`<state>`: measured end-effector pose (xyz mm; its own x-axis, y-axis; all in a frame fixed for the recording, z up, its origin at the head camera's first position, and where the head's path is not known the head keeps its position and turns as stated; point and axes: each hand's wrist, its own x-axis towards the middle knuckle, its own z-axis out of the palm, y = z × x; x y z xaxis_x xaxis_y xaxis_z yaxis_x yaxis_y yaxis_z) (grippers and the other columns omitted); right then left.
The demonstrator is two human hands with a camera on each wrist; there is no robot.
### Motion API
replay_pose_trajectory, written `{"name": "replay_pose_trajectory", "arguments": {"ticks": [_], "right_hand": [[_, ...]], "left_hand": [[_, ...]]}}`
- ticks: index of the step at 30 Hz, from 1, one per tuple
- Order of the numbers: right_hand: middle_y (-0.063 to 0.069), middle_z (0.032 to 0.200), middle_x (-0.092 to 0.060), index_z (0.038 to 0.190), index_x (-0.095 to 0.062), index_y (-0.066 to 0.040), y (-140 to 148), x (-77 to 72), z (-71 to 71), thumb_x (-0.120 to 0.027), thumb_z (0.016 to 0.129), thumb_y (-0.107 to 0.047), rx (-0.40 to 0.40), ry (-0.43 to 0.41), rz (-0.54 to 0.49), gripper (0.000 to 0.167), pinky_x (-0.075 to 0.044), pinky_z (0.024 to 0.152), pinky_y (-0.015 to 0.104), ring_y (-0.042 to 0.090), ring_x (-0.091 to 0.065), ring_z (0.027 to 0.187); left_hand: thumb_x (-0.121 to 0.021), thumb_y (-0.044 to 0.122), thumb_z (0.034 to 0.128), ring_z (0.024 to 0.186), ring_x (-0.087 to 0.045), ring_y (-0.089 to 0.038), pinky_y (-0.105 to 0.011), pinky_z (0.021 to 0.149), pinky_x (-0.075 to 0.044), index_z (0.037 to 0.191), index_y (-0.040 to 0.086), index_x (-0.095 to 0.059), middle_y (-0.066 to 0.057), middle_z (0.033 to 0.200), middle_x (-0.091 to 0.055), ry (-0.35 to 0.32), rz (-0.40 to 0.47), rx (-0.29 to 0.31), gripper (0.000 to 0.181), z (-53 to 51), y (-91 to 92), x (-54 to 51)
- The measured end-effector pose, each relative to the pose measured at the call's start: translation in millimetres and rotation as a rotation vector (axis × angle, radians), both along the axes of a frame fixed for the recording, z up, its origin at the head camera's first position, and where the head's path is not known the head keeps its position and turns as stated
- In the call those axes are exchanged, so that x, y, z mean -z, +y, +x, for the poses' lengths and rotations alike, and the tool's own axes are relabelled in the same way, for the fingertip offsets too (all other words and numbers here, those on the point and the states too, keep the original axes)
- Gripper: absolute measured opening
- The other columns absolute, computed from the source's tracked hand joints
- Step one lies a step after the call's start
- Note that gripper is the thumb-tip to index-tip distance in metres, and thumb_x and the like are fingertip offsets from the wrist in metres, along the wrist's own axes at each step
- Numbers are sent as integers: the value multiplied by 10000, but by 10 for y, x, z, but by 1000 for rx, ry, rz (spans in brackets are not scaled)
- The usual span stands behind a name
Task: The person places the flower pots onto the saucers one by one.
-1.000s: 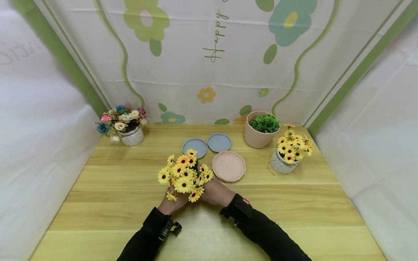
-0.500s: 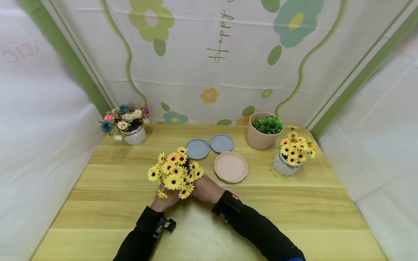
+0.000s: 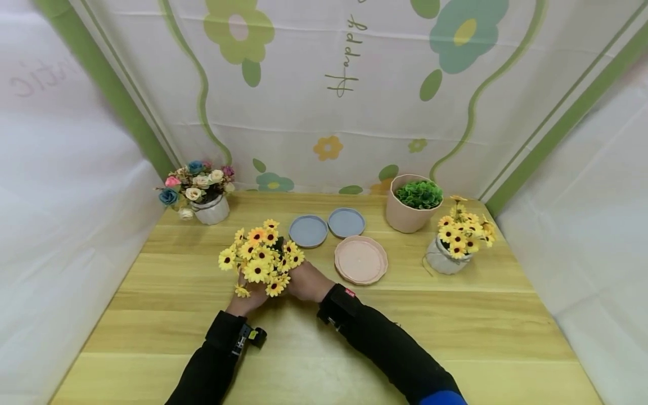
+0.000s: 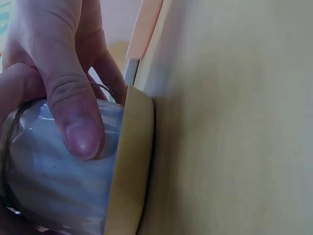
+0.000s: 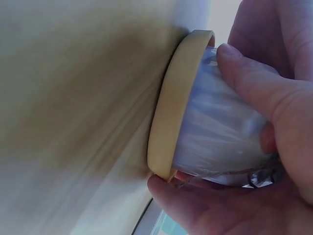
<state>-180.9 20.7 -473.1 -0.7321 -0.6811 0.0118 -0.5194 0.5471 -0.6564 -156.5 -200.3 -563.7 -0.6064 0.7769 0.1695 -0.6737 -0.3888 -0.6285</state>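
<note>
A bunch of yellow flowers (image 3: 258, 261) hides the pot under it in the head view. In the left wrist view a white pot (image 4: 58, 166) with twine stands in a yellow saucer (image 4: 131, 161) on the table. My left hand (image 3: 249, 298) grips the pot's side, thumb flat on its wall. From the other side my right hand (image 3: 309, 281) holds the same pot; in the right wrist view its thumb lies on the white pot (image 5: 220, 122) and a fingertip touches the rim of the yellow saucer (image 5: 178, 103).
Two blue-grey saucers (image 3: 308, 231) (image 3: 346, 223) and a pink saucer (image 3: 361, 260) lie right of the flowers. Behind them stands a pink pot (image 3: 407, 216) with greenery. A white pot (image 3: 445, 259) of yellow flowers is at right, another white pot (image 3: 212, 211) of mixed flowers at back left.
Both hands and the potted yellow flowers have shifted left, away from the pink saucer. The hands keep hold of the pot; the head view has also moved slightly.
</note>
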Motion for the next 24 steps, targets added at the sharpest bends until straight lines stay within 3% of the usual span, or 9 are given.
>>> {"name": "replay_pose_trajectory", "arguments": {"ticks": [1, 4, 8, 12, 13, 15, 17, 20, 24], "right_hand": [[143, 1590, -518, 1582, -449, -66, -21, 1, -30, -707, 1005, -78, 5, 1, 5, 632, -422, 1260, 396, 275, -494, 1490], [130, 1586, -523, 1581, -452, -74, -84, 5, -128, -701, 1008, -75, 6, 0, -14, 625, -403, 1274, 386, 268, -488, 1495], [111, 1594, -523, 1584, -454, -86, -159, 16, -255, -722, 1003, -108, 12, 12, -32, 640, -382, 1287, 371, 259, -477, 1506], [106, 1575, -546, 1563, -489, -98, -212, 19, -351, -742, 991, -110, 56, 8, 22, 625, -402, 1273, 371, 255, -497, 1490], [105, 1568, -554, 1555, -498, -98, -227, 20, -376, -755, 980, -102, 65, 12, 29, 630, -406, 1270, 373, 255, -502, 1486], [102, 1569, -554, 1555, -499, -101, -258, 22, -427, -767, 971, -99, 78, 20, 35, 643, -403, 1272, 370, 252, -500, 1489], [96, 1578, -546, 1561, -491, -106, -290, 27, -479, -786, 955, -92, 88, 26, 27, 674, -390, 1280, 365, 251, -487, 1500], [91, 1581, -544, 1563, -491, -115, -333, 27, -548, -797, 950, -110, 101, 39, 34, 685, -388, 1282, 358, 248, -484, 1502], [68, 1579, -550, 1564, -500, -142, -379, 14, -630, -792, 962, -143, 117, 29, 71, 669, -391, 1277, 342, 232, -490, 1498]], "left_hand": [[-676, 156, 1046, 1406, -570, -258, -520, 1170, -499, 1355, -132, -572, -264, 1381, -623, 14, -25, -7, 435, -105, -68, 190], [-767, 244, 992, 1328, -617, -188, -634, 1048, -530, 1359, -20, -619, -162, 1362, -668, -13, -71, 1, 475, -314, -201, 447], [-700, 196, 1026, 957, -674, -199, -584, 916, -560, 1051, 27, -671, -121, 960, -701, -159, -80, -5, 174, -448, -231, 345], [-487, 369, 1122, 698, -543, -115, -295, 817, -524, 820, 188, -576, 49, 676, -523, -278, -84, -44, 364, -620, -281, 312], [-495, 366, 1118, 705, -548, -109, -288, 821, -526, 813, 196, -574, 55, 684, -532, -282, -89, -43, 358, -707, -338, 417], [-521, 363, 1089, 722, -577, -117, -268, 841, -531, 822, 212, -603, 54, 701, -571, -324, -113, -59, 317, -782, -383, 440], [-514, 136, 1044, 715, -585, -271, -382, 844, -550, 804, 101, -602, -87, 682, -575, -316, -102, -73, 258, -910, -441, 560], [-494, -35, 937, 634, -476, -339, -430, 820, -510, 693, 125, -458, -141, 583, -435, -270, -78, -65, 295, -1051, -476, 623], [-437, 336, 1128, 773, -590, -115, -264, 927, -522, 841, 248, -583, 31, 693, -547, -325, -204, -106, 334, -920, -365, 105]]}}
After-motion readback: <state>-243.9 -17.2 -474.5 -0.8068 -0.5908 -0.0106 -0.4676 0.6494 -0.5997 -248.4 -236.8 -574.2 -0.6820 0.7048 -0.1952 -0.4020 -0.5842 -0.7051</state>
